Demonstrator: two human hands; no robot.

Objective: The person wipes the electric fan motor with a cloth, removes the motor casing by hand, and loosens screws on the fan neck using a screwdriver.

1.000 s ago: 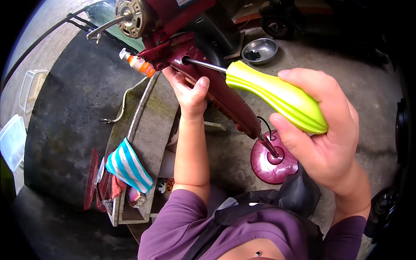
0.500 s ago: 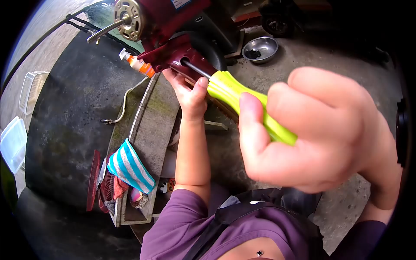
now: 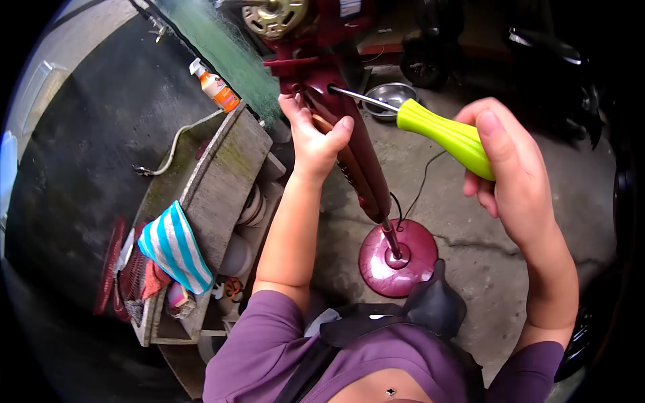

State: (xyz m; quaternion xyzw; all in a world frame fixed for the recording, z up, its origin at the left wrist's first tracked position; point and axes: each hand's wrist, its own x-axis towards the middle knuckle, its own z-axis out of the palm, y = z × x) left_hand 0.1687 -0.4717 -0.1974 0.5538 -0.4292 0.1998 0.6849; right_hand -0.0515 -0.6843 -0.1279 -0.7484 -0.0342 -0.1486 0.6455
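Note:
A dark red pedestal fan (image 3: 363,161) stands before me, its motor housing (image 3: 277,17) bare of blades at the top and its round base (image 3: 379,277) on the floor. My left hand (image 3: 314,144) is wrapped around the body below the motor, thumb toward me. In my right hand (image 3: 521,171) is a screwdriver (image 3: 443,134) with a lime-green handle, held near its butt end. Its metal shaft runs leftward into a hole in the red housing. The tip is hidden inside.
On the left is a concrete sink ledge (image 3: 218,164) with an orange-and-white spray bottle (image 3: 218,87), a pale hose (image 3: 178,141) and a striped cloth (image 3: 176,247). A metal bowl (image 3: 390,94) sits on the floor behind the fan. A black cord (image 3: 420,181) trails near the base.
My right hand has moved away from the camera and loosened from a full fist to a lighter hold near the handle's end. The view has shifted, bringing the fan's column and base into sight.

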